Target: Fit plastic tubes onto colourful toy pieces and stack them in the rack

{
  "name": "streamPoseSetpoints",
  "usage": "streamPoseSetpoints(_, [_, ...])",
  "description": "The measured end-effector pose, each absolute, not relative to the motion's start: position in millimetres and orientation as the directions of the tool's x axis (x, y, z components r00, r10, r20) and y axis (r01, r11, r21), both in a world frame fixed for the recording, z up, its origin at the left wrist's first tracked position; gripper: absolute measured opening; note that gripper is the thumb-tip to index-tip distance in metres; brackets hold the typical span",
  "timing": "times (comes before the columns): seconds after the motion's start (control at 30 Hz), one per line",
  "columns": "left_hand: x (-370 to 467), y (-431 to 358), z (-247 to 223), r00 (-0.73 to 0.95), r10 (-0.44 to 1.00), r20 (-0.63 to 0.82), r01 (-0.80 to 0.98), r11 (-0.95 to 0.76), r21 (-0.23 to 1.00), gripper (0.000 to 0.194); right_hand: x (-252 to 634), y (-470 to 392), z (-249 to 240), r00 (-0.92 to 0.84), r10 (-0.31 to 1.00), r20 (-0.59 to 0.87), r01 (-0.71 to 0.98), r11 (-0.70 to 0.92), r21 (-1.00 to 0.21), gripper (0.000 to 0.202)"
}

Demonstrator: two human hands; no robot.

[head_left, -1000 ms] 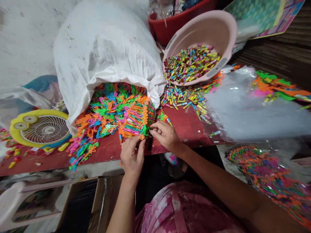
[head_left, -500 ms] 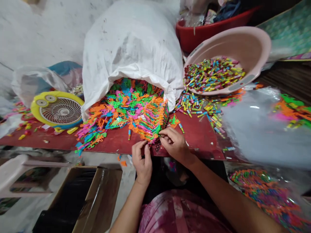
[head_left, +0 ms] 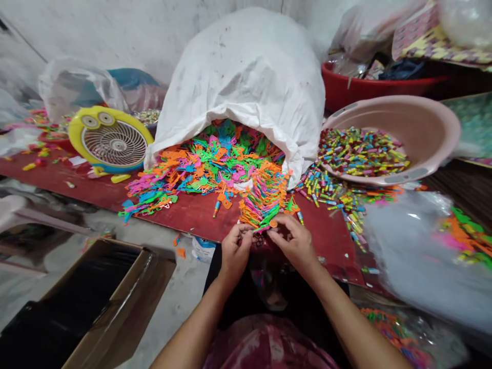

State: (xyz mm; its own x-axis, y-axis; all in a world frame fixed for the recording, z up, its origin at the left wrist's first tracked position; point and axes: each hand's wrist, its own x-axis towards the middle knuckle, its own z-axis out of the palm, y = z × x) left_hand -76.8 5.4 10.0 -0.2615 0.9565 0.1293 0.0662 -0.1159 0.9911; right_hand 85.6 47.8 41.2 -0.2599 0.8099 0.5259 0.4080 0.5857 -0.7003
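Observation:
A neat stack of thin plastic pieces [head_left: 261, 200], orange, green, pink and blue, runs toward me to the table's front edge. At its near end, my left hand [head_left: 235, 248] pinches the left tip of a pink plastic piece [head_left: 263, 230] between thumb and fingers. Opposite it, my right hand [head_left: 294, 238] is closed at the right end of the same stack, beside an orange disc-shaped part [head_left: 273, 223]; what exactly lies between its fingertips is partly hidden. Small dark rings [head_left: 258, 240] hang just below the pieces, between both hands.
Loose plastic pieces [head_left: 207, 166] spill from a big white sack [head_left: 249, 66] on the red table [head_left: 192, 218]. A yellow fan [head_left: 111, 138] stands left. Small striped tubes lie by a pink basin [head_left: 430, 128]. Clear plastic bags [head_left: 403, 246] cover the right; an open carton [head_left: 126, 287] sits below left.
The view has shifted, so the table appears lower and further right. My right hand has moved slightly away from the stack's side to its near end; my left hand stays at the left tip.

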Motion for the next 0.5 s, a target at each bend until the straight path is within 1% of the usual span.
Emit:
streamPoseSetpoints(0.07, [-74.5, 8.0, 13.1, -0.328, 0.944, 0.049, -0.014, -0.057, 0.998, 0.02, 87.3, 48.0, 40.5, -0.269, 0.835, 0.48, 0.401, 0.55, -0.732, 0.013])
streamPoseSetpoints(0.1, [-74.0, 9.4, 14.2, -0.374, 0.927, 0.036, -0.025, -0.048, 0.999, 0.02, 87.9, 48.2, 40.0, -0.271, 0.845, 0.462, 0.4, 0.535, -0.744, 0.015])
streamPoseSetpoints(0.17, [-75.1, 12.4, 15.1, -0.465, 0.882, 0.074, 0.003, -0.082, 0.997, 0.022, 88.4, 48.7, 39.5, -0.268, 0.852, 0.449, 0.412, 0.523, -0.746, 0.019])
streamPoseSetpoints(0.23, [-79.0, 16.6, 14.3, -0.516, 0.842, 0.159, 0.077, -0.139, 0.987, 0.029, 87.3, 48.5, 40.2, -0.267, 0.839, 0.474, 0.436, 0.544, -0.717, 0.019])
streamPoseSetpoints(0.3, [-84.7, 22.9, 12.2, -0.519, 0.826, 0.22, 0.142, -0.17, 0.975, 0.038, 84.1, 47.0, 41.5, -0.272, 0.809, 0.52, 0.453, 0.585, -0.673, 0.018])
streamPoseSetpoints(0.37, [-90.8, 30.6, 10.1, -0.513, 0.825, 0.236, 0.177, -0.167, 0.97, 0.048, 78.7, 43.8, 41.9, -0.27, 0.786, 0.556, 0.455, 0.613, -0.646, 0.019])
streamPoseSetpoints(0.43, [-96.5, 38.2, 8.9, -0.479, 0.848, 0.226, 0.177, -0.158, 0.971, 0.058, 72.1, 39.9, 40.2, -0.225, 0.793, 0.566, 0.445, 0.601, -0.664, 0.024])
streamPoseSetpoints(0.5, [-101.3, 43.9, 9.5, -0.409, 0.889, 0.207, 0.152, -0.158, 0.976, 0.061, 66.0, 37.1, 37.1, -0.146, 0.811, 0.567, 0.419, 0.57, -0.707, 0.028])
